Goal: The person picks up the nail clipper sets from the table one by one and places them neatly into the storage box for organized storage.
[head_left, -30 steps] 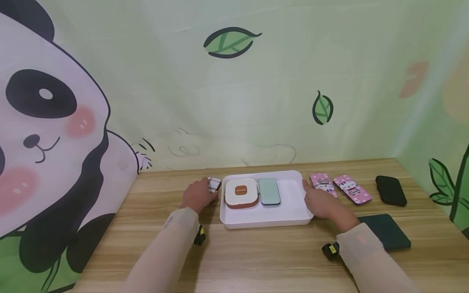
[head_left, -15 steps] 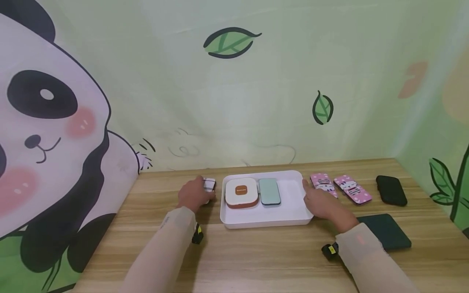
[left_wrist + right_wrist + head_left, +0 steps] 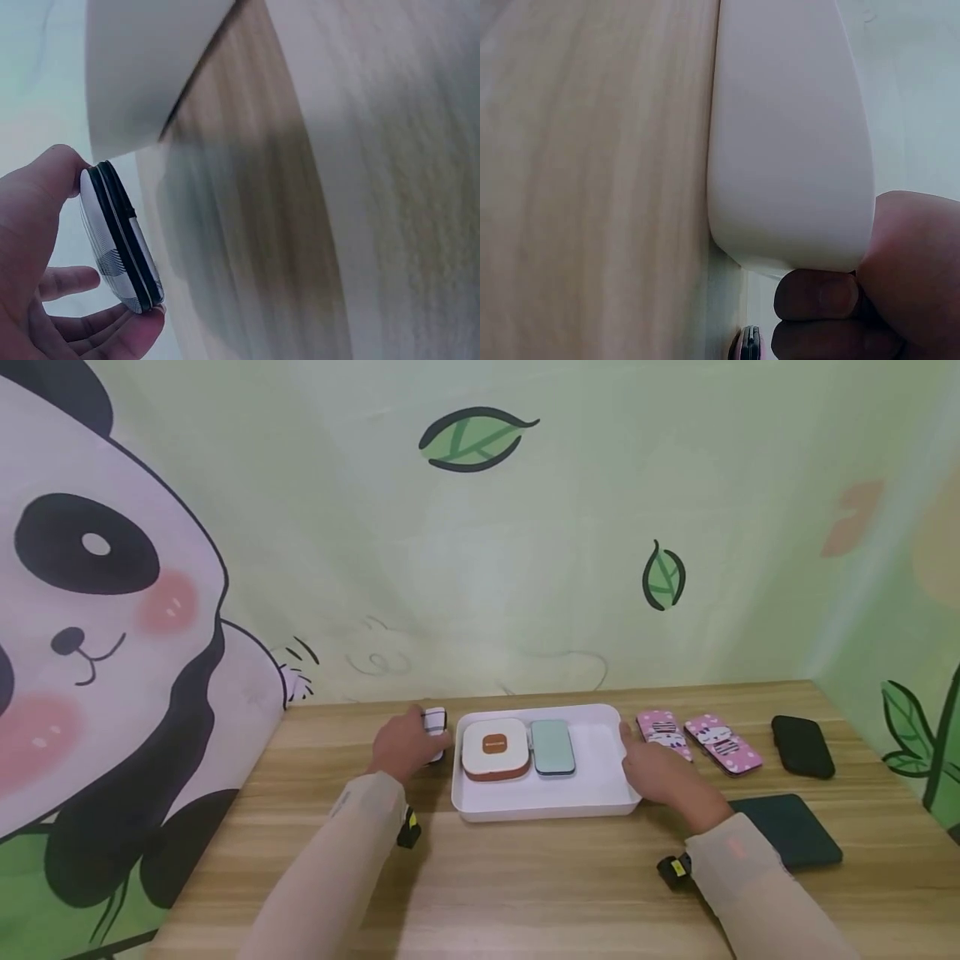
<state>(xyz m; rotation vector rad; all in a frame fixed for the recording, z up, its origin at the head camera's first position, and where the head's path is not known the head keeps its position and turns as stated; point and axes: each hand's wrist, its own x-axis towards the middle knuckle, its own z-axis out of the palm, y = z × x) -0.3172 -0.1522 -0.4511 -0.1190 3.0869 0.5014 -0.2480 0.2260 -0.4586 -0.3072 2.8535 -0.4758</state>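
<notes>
In the head view my left hand (image 3: 403, 745) pinches a slim white plaid case (image 3: 436, 722) just left of the white tray (image 3: 551, 806). The left wrist view shows the case (image 3: 124, 240) on edge, its dark seam visible, between thumb and fingertips. My right hand (image 3: 663, 770) grips the tray's right rim, thumb at the edge and fingers curled on the outside. Inside the tray lie a squarish cream-and-brown case (image 3: 495, 749) with an orange label and, beside it, a mint-green rectangular case (image 3: 552, 747). The tray's right part shows bare bottom.
Right of the tray lie two pink patterned cases (image 3: 723, 746), a black rounded case (image 3: 802, 747) and a dark green flat rectangular item (image 3: 791, 831), partly behind my right sleeve. A printed cloth backdrop (image 3: 480, 568) rises behind the wooden table (image 3: 510, 893).
My left hand shifts slightly left with the plaid case, then back right toward the tray, and the case turns from slanted to straighter. My right hand stays at the tray's rim.
</notes>
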